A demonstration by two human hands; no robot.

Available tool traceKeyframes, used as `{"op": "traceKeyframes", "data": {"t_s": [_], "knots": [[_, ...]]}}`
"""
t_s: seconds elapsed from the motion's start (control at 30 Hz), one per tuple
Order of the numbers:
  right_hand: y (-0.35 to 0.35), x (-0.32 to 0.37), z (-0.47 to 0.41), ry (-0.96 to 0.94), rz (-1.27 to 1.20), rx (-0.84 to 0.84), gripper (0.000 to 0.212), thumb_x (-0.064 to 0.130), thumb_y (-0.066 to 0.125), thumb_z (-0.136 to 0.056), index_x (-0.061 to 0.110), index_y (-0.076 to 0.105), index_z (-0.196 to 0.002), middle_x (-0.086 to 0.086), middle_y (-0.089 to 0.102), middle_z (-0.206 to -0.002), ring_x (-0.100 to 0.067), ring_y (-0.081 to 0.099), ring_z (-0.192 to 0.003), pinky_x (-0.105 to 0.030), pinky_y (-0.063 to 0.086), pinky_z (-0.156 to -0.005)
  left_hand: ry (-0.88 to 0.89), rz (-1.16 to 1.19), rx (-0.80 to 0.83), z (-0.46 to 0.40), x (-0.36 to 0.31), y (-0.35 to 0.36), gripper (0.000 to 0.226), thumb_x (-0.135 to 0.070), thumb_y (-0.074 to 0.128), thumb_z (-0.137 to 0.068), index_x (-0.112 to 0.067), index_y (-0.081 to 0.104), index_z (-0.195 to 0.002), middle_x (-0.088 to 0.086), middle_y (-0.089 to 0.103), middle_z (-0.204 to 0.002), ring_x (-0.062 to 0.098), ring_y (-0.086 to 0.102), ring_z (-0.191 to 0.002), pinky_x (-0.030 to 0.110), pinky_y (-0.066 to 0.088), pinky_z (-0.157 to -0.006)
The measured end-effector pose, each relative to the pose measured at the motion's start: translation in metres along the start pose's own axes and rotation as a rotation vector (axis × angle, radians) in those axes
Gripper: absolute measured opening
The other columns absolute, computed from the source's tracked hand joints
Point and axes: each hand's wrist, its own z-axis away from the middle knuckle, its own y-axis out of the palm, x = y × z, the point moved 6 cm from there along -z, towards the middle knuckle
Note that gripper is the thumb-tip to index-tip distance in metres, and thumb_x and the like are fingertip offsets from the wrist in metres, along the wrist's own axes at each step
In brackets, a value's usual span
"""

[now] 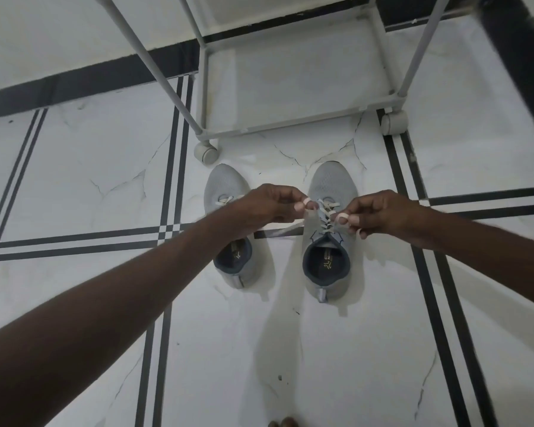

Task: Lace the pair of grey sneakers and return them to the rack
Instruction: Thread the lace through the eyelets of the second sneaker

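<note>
Two grey sneakers stand side by side on the floor, toes pointing at the rack. The right sneaker (330, 183) has pale laces (326, 211) crossed up its front. My left hand (265, 208) pinches one lace end just left of that shoe's eyelets. My right hand (379, 215) pinches the other lace end on the shoe's right side. The left sneaker (225, 183) lies partly under my left wrist, with only its lowest lace crossing showing. The white rack (293, 87) stands just beyond the toes.
The rack's bottom shelf holds nothing and rolls on castors (206, 152), (393, 121). The floor is white marble tile with dark stripes (179, 124). A dark skirting runs along the wall. My toes (282, 423) show at the bottom edge.
</note>
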Motion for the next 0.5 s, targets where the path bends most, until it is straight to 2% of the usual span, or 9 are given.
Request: {"op": "traceKeyframes", "data": {"t_s": [0.03, 0.1, 0.17, 0.23, 0.3, 0.4, 0.5], "knots": [[0.003, -0.001, -0.001, 0.008, -0.039, -0.001, 0.019, 0.004, 0.064, -0.089, -0.007, 0.068, -0.105, -0.013, 0.072, -0.087, -0.018, 0.065, -0.076, -0.023, 0.056, -0.066, 0.001, 0.023, 0.012, -0.005, -0.001, 0.006, 0.012, -0.006, 0.061, -0.095, -0.014, 0.070, -0.095, 0.010, 0.072, -0.116, 0.018, 0.066, -0.109, 0.031, 0.051, -0.099], [0.004, 0.000, -0.004, -0.002, -0.083, -0.029, 0.018, 0.002, 0.063, -0.089, -0.007, 0.067, -0.105, -0.008, 0.075, -0.084, -0.018, 0.067, -0.074, -0.025, 0.058, -0.069, -0.007, 0.038, -0.036, -0.013, 0.000, 0.016, 0.010, -0.007, 0.060, -0.096, -0.011, 0.069, -0.099, 0.011, 0.070, -0.103, 0.013, 0.067, -0.089, 0.020, 0.055, -0.079], [0.004, 0.003, -0.007, -0.030, -0.082, -0.084, 0.016, 0.000, 0.063, -0.089, -0.006, 0.069, -0.102, -0.009, 0.075, -0.083, -0.019, 0.067, -0.071, -0.026, 0.059, -0.069, -0.042, 0.050, -0.137, -0.020, 0.008, 0.020, 0.014, -0.012, 0.066, -0.093, -0.005, 0.071, -0.104, 0.011, 0.067, -0.092, 0.012, 0.057, -0.075, 0.018, 0.047, -0.065], [0.007, 0.005, -0.008, -0.043, -0.061, -0.118, 0.014, 0.000, 0.064, -0.088, -0.004, 0.070, -0.100, -0.012, 0.074, -0.080, -0.019, 0.067, -0.068, -0.026, 0.059, -0.065, -0.075, 0.054, -0.232, -0.023, 0.018, 0.021, 0.021, -0.019, 0.073, -0.089, -0.004, 0.073, -0.104, 0.012, 0.066, -0.087, 0.019, 0.052, -0.076, 0.023, 0.042, -0.063], [0.012, 0.007, -0.009, -0.050, -0.028, -0.131, 0.014, 0.002, 0.066, -0.087, -0.002, 0.071, -0.099, -0.015, 0.074, -0.083, -0.021, 0.068, -0.068, -0.026, 0.058, -0.062, -0.107, 0.059, -0.296, -0.024, 0.026, 0.020, 0.020, -0.024, 0.077, -0.085, -0.008, 0.076, -0.096, 0.010, 0.065, -0.079, 0.022, 0.049, -0.075, 0.025, 0.040, -0.061], [0.019, 0.010, -0.012, -0.053, 0.016, -0.143, 0.013, 0.003, 0.067, -0.087, 0.000, 0.072, -0.098, -0.009, 0.075, -0.075, -0.021, 0.069, -0.066, -0.029, 0.059, -0.062, -0.130, 0.072, -0.354, -0.025, 0.031, 0.016, 0.012, -0.029, 0.075, -0.087, -0.018, 0.075, -0.080, 0.004, 0.064, -0.071, 0.015, 0.056, -0.066, 0.022, 0.048, -0.060], [0.024, 0.013, -0.016, -0.052, 0.021, -0.162, 0.011, 0.001, 0.067, -0.087, 0.003, 0.073, -0.095, -0.010, 0.072, -0.068, -0.021, 0.068, -0.060, -0.027, 0.058, -0.057, -0.097, 0.072, -0.327, -0.028, 0.030, 0.015, 0.007, -0.020, 0.068, -0.093, -0.018, 0.074, -0.094, 0.011, 0.068, -0.083, 0.019, 0.062, -0.078, 0.029, 0.053, -0.073]]}}
